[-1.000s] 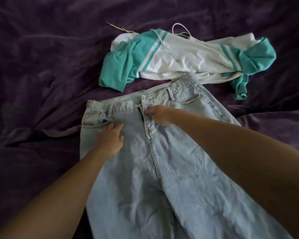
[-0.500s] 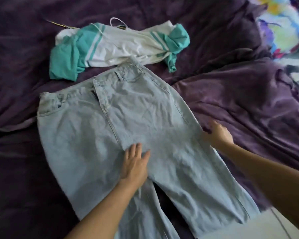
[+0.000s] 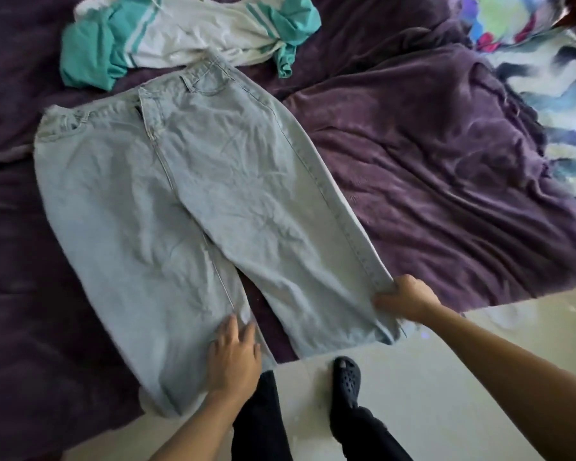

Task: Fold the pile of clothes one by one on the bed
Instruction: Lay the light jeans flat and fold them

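Note:
Pale blue jeans [image 3: 193,201] lie spread front-up on the purple bed cover [image 3: 429,168], waistband at the far end, legs toward me. My left hand [image 3: 235,357] rests flat with straight fingers on the lower left leg near its inner seam. My right hand [image 3: 404,297] grips the outer seam of the right leg close to the hem, fingers curled over the fabric edge. A white and teal shirt [image 3: 187,38] lies crumpled beyond the waistband.
The bed's near edge runs diagonally under the jean hems; pale floor [image 3: 446,377] lies below it. My leg in dark trousers and a black clog [image 3: 346,377] stand by the edge. A colourful patterned blanket [image 3: 546,61] sits at the far right.
Both hands slid down the jeans from the waistband to the lower legs. My right hand moved along the outer seam and took hold near the hem. The view pulled back toward the bed edge.

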`<action>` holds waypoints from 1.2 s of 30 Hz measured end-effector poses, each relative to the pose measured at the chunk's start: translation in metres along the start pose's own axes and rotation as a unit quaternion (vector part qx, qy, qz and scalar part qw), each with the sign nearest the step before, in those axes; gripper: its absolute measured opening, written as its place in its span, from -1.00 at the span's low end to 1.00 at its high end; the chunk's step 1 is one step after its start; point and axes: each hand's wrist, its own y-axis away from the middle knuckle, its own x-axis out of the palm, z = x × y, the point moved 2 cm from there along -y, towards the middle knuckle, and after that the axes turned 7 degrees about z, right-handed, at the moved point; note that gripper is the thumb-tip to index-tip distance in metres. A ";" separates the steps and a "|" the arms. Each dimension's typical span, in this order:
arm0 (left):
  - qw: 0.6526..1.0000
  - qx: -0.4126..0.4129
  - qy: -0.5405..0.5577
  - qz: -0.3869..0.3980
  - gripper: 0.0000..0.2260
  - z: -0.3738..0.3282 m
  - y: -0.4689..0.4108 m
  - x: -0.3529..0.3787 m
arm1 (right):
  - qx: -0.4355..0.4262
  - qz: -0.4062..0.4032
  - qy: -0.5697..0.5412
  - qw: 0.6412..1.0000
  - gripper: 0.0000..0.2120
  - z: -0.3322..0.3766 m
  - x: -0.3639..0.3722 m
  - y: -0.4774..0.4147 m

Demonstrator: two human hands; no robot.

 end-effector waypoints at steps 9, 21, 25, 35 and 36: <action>0.958 -0.107 0.251 -0.087 -0.71 -0.044 0.062 0.023 | -0.314 0.042 -0.059 0.946 -0.68 -0.010 0.002 0.087; 0.806 -0.385 0.422 -0.152 -0.75 0.137 0.228 0.052 | -0.490 0.118 0.201 0.840 -0.55 0.258 0.158 0.205; 0.802 -0.397 0.433 -0.111 -0.77 0.176 0.246 0.079 | -0.411 0.254 0.298 0.823 -0.34 0.266 0.249 0.187; 0.843 -0.254 0.443 -0.172 -0.82 0.189 0.132 -0.021 | -0.328 0.027 0.006 0.944 -0.91 0.350 0.105 0.077; 0.850 -0.231 0.436 -0.187 -0.82 0.184 0.116 -0.040 | -0.325 -0.004 0.013 0.946 -0.91 0.363 0.081 0.068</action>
